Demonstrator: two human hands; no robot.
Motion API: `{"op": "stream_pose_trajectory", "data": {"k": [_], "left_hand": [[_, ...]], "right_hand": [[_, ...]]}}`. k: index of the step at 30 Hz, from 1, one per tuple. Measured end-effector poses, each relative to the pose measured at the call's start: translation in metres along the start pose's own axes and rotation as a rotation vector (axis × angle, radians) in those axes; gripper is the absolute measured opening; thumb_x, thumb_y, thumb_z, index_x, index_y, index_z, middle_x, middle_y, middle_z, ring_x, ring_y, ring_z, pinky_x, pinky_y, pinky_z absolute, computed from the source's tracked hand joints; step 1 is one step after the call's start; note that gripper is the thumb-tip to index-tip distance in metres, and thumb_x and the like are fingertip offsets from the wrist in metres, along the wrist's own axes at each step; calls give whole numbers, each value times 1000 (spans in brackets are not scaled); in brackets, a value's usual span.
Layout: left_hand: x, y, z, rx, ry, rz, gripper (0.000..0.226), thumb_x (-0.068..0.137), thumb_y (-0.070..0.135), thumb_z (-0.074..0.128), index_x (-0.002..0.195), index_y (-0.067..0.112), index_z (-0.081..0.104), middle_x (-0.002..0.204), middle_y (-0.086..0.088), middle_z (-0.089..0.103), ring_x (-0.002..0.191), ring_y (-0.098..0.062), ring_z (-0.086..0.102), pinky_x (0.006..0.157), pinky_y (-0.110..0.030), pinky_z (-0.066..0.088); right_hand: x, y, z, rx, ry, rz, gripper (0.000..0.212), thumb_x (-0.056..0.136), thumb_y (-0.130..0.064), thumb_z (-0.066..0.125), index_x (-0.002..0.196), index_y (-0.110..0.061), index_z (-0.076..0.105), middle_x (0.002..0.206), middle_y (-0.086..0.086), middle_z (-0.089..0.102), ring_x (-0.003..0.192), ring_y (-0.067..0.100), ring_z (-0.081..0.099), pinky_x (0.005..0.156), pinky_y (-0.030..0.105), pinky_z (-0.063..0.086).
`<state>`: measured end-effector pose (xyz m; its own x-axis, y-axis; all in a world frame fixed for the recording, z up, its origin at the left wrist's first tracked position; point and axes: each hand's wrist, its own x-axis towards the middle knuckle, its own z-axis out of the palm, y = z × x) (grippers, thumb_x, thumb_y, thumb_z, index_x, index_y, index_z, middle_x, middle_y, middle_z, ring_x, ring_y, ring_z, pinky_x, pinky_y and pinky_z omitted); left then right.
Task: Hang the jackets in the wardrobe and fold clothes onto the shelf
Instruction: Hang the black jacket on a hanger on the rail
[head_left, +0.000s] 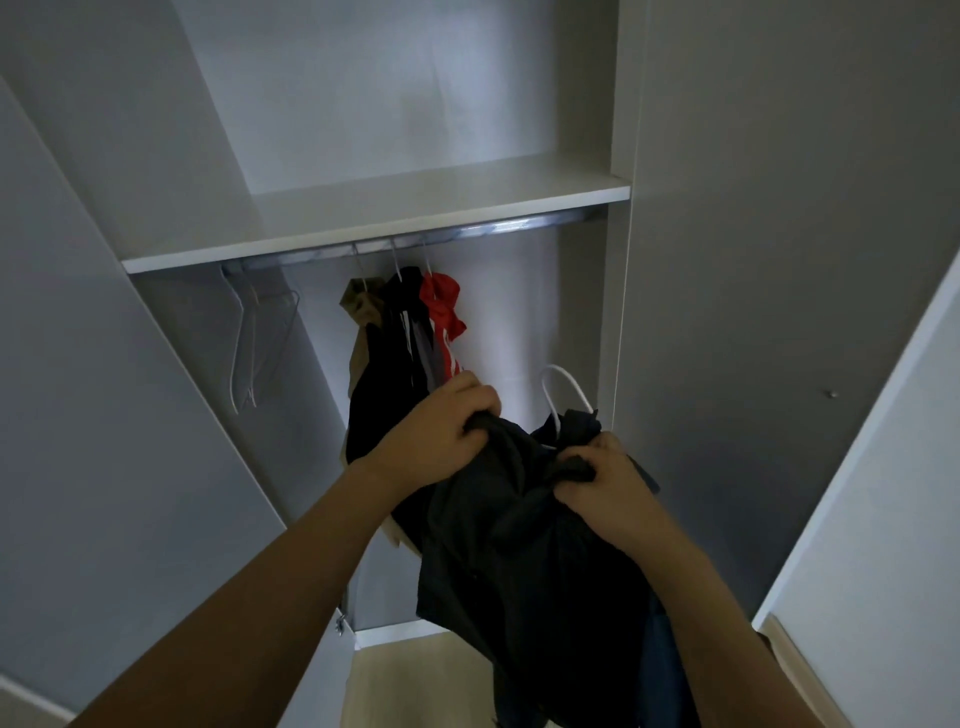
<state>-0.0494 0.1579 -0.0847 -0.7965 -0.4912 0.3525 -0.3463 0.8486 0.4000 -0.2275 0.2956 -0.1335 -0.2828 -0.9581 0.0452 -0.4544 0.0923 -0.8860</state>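
I saw both hands bunching a dark jacket (530, 545) below the rail (415, 240). My left hand (441, 431) gripped a fold of its fabric, fingers curled tight; my right hand (602, 488) pinched another fold beside the white hanger (563, 387) poking up from the collar. Under the rail's middle hung tan, black and red garments (410, 332). Two bare hangers (254, 343) hung near the rail's left end, beneath the shelf (363, 228).

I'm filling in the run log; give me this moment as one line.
left hand grips dark jacket | right hand grips it | white hanger inside | metal rail: three garments | not yet hung
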Motion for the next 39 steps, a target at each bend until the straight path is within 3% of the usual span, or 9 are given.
{"op": "stream_pose_trajectory", "data": {"k": [1,5,7,11,22,27,31,34,39], "left_hand": [[1,2,1,-26,-2,5,17,79,12,52,92,23,56,96,5,49,88,-11,52,83,-25,45],[-3,9,3,-309,88,-87,32,82,3,56,97,31,49,95,8,54,89,-12,58,80,-26,51],[-7,10,4,-502,127,-147,28,87,4,60,99,27,50,99,0,57,93,-19,62,85,-30,54],[-17,15,16,-576,191,-206,17,92,7,62,98,22,61,104,7,63,100,-10,63,90,-20,50],[-3,20,32,-963,397,-785,13,86,23,54,90,14,62,89,-2,67,86,-18,65,70,-30,51],[23,29,21,-924,251,-745,38,80,39,60,98,6,60,93,-8,62,89,-23,62,77,-33,49],[26,25,24,-868,180,-744,17,90,20,57,98,11,70,96,-10,68,93,-22,64,88,-37,52],[21,24,19,-854,184,-618,20,94,8,49,94,13,68,78,-5,62,76,-12,59,77,-24,52],[12,27,7,-636,46,-386,20,98,5,51,103,19,65,82,-3,61,72,-3,58,76,-16,48]], "right_hand": [[-2,-2,-1,10,-48,28,3,72,-30,68,72,-33,67,104,-19,39,89,-1,52,83,17,44],[-7,-6,-1,72,-208,46,37,52,-67,74,82,-46,67,113,-25,32,98,-6,46,73,2,35],[-9,-7,0,100,-174,13,31,59,-75,70,81,-53,66,113,-27,33,99,-7,46,81,6,34],[-7,-1,8,204,-10,12,16,88,-50,61,74,-49,68,106,-26,46,98,-2,54,94,25,40],[-15,17,24,226,171,-5,23,94,-46,53,105,-31,65,107,-25,48,105,1,53,102,32,41],[-20,18,31,197,187,-51,28,92,-50,53,99,-27,67,98,-26,48,92,-7,54,89,25,46],[-20,20,28,245,193,-47,27,92,-45,56,102,-23,68,96,-25,48,95,-1,56,92,28,48],[-22,22,22,363,144,-8,19,86,-50,62,96,-35,71,96,-27,50,94,-3,57,89,23,47],[-23,23,14,515,130,39,44,70,-68,63,101,-39,73,120,-5,54,102,2,61,94,30,48]]}}
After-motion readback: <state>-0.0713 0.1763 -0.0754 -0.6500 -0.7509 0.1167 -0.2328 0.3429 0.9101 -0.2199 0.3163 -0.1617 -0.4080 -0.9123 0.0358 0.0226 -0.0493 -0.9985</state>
